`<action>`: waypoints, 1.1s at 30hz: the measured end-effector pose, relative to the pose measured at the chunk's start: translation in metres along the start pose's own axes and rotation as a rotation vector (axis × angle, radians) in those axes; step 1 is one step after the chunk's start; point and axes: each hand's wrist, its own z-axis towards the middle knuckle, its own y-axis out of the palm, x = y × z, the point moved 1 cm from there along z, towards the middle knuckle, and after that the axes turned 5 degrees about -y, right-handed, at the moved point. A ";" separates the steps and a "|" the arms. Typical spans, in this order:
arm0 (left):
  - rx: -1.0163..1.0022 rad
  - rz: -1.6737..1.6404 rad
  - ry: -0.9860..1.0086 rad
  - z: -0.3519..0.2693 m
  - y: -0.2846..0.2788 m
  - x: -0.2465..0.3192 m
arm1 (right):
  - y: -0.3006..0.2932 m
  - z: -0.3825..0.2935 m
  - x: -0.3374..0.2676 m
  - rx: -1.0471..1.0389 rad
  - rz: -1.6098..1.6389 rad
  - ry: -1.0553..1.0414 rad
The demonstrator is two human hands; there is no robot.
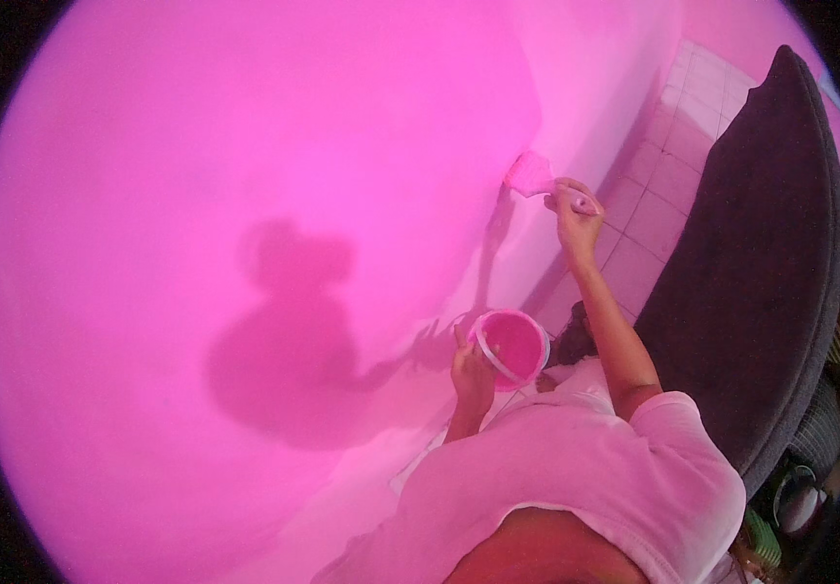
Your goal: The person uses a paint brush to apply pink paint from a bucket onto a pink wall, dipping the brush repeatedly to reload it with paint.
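My right hand is closed round the handle of a wide paintbrush. Its pink-coated bristles are at the wall, near the border between bright pink paint and a paler lower band. Lower down, my left hand holds a small round bucket by its side, with the fingers at the rim. Pink paint coats the inside of the bucket. Shadows of my head, body and arms fall across the wall.
To the right stands a large piece of furniture with dark upholstery. Between it and the wall runs a tiled floor. Several objects, among them a round shiny one, lie beyond the dark furniture at the lower right.
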 end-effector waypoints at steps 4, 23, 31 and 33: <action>0.028 -0.109 -0.070 -0.001 -0.001 0.001 | 0.034 -0.002 -0.034 -0.146 -0.208 -0.081; 0.041 -0.137 -0.041 -0.008 0.021 0.011 | 0.045 -0.005 -0.059 -0.133 -0.223 -0.061; 0.016 0.015 0.000 -0.007 0.004 -0.001 | 0.116 -0.002 -0.165 -0.278 0.133 -0.340; 0.026 0.059 -0.001 -0.005 -0.001 -0.004 | 0.127 -0.006 -0.177 -0.260 0.275 -0.303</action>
